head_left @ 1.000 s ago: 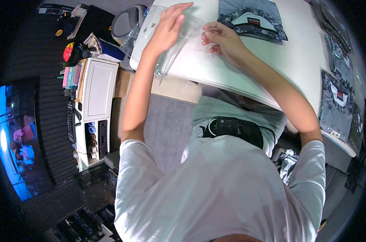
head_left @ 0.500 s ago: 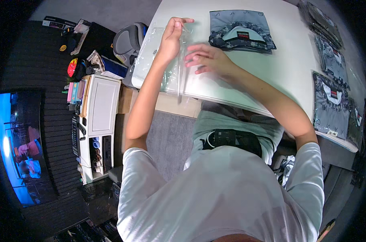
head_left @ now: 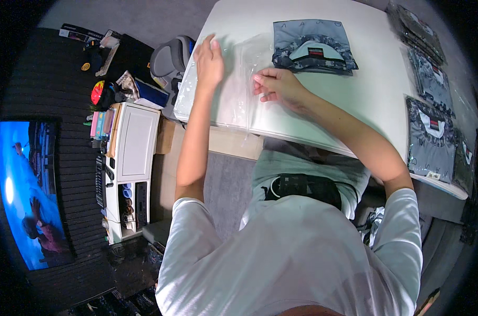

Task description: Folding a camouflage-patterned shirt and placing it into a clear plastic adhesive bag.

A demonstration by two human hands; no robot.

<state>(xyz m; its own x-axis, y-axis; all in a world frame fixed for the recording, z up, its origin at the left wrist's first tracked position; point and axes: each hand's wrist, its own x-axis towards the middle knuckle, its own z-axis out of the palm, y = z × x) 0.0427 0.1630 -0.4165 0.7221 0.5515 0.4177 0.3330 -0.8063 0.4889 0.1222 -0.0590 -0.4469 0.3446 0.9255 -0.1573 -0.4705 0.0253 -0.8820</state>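
A clear plastic bag lies on the white table, its lower corner hanging past the near edge. Over its left side my left hand is open, fingers stretched upward. My right hand has thumb and index pinched at the bag's right edge, the other fingers loosely curled. Just beyond it lies a folded grey camouflage garment with a white-lined collar.
Bagged garments are piled along the table's right side. A grey chair stands beyond the left edge. A white cabinet with items on top and a lit screen are at the left.
My left hand has moved down and left since a second ago. My right hand has moved lower, its thumb and index closing at the bag's edge. The table view has shifted slightly.
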